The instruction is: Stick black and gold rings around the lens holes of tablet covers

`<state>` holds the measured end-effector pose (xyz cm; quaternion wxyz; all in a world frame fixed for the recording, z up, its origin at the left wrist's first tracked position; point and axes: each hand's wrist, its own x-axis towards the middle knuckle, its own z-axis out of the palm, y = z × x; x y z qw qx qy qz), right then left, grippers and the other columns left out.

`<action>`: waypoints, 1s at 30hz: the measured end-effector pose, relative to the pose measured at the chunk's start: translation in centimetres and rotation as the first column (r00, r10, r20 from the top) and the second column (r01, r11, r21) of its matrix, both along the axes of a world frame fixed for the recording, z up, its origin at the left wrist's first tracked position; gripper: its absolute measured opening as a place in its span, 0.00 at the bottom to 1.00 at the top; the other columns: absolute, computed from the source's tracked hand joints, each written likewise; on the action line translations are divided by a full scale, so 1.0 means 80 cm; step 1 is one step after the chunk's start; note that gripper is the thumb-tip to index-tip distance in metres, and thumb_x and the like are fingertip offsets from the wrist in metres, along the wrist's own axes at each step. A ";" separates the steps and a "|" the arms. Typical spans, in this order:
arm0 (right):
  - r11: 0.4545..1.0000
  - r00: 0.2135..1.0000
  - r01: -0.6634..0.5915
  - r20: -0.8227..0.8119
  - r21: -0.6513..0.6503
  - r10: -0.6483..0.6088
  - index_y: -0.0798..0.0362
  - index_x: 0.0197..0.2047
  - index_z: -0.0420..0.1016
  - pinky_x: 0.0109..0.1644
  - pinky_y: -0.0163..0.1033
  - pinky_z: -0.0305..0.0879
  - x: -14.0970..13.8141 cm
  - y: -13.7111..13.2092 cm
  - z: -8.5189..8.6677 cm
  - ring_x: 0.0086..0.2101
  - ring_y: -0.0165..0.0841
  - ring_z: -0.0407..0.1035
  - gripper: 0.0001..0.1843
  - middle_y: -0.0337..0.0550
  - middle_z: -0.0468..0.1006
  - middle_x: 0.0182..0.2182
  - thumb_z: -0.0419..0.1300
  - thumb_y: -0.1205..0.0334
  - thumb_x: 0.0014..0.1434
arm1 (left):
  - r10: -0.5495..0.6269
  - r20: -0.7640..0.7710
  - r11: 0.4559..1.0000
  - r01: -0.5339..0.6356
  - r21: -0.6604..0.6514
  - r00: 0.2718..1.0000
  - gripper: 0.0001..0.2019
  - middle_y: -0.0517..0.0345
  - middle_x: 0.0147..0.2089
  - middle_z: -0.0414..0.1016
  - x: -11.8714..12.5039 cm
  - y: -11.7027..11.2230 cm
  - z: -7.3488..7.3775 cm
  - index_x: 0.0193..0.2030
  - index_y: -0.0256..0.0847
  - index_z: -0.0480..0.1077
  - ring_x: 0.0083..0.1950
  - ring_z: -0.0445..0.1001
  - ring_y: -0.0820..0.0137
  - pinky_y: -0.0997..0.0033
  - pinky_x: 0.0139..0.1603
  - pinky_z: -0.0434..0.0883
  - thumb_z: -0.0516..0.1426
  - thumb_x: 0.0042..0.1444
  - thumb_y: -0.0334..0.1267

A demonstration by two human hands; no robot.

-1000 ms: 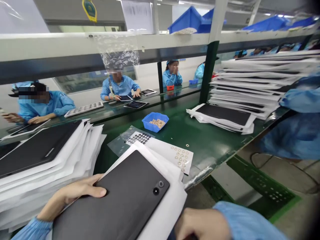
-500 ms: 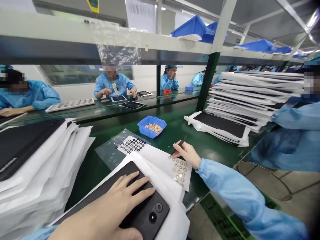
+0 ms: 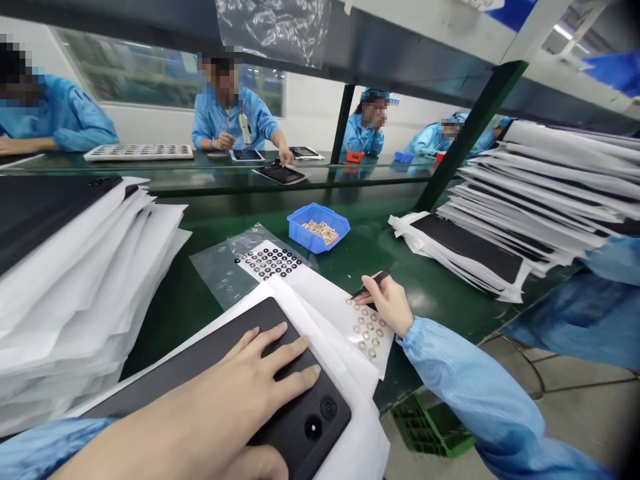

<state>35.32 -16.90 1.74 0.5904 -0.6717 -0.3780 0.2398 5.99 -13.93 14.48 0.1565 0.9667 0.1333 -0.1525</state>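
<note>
My left hand (image 3: pixel 220 393) lies flat with fingers spread on a black tablet back cover (image 3: pixel 175 373), which has two round camera spots near its right corner. White wrapping paper (image 3: pixel 300 313) lies under the cover. Black tweezers (image 3: pixel 377 277) are pinched in my right hand (image 3: pixel 393 303), their tip at the upper edge of several gold-coloured rings (image 3: pixel 369 327) on a white sheet (image 3: pixel 320 297). Whether the tip grips a ring is too small to tell. Several black rings (image 3: pixel 273 260) sit at the sheet's far end.
A blue bin (image 3: pixel 300 235) of small tan pieces stands behind the sheet, near a clear plastic bag (image 3: pixel 215 267). Paper-wrapped stacks rise at left (image 3: pixel 90 320) and right (image 3: pixel 550 200). Co-workers (image 3: pixel 237 110) sit across the green bench; a blue sleeve (image 3: pixel 565 327) shows at right.
The camera view has tilted down, so the shelf shows higher. My right hand and the tweezers stay by the gold rings, the tweezers lying flatter. My left hand stays on the cover.
</note>
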 end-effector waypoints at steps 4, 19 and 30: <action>1.000 0.994 -0.026 -0.102 0.013 0.027 0.52 0.28 0.62 0.27 0.38 0.78 -0.003 -0.006 0.020 0.22 0.37 0.77 0.26 0.40 0.76 0.18 0.63 0.37 0.48 | -0.015 0.207 1.000 0.018 -0.011 0.978 0.32 0.56 0.70 0.54 -0.016 0.005 -0.024 0.66 0.54 0.59 0.70 0.49 0.47 0.40 0.63 0.59 0.62 0.54 0.45; 0.969 0.925 -0.062 -0.352 0.240 0.147 0.51 0.31 0.62 0.15 0.29 0.66 -0.173 -0.114 0.043 0.12 0.28 0.68 0.14 0.33 0.72 0.14 0.55 0.53 0.65 | -0.152 0.312 0.981 0.105 0.165 0.938 0.21 0.58 0.66 0.61 -0.042 -0.017 -0.040 0.64 0.60 0.58 0.68 0.56 0.54 0.45 0.61 0.65 0.51 0.65 0.41; 0.978 0.959 -0.038 -0.266 0.207 0.093 0.52 0.30 0.62 0.15 0.27 0.64 -0.175 -0.114 0.051 0.11 0.25 0.65 0.15 0.31 0.71 0.13 0.55 0.53 0.65 | -0.150 0.342 0.982 0.101 0.157 0.928 0.20 0.57 0.62 0.66 -0.035 -0.019 -0.043 0.61 0.59 0.64 0.66 0.59 0.51 0.43 0.59 0.66 0.54 0.63 0.38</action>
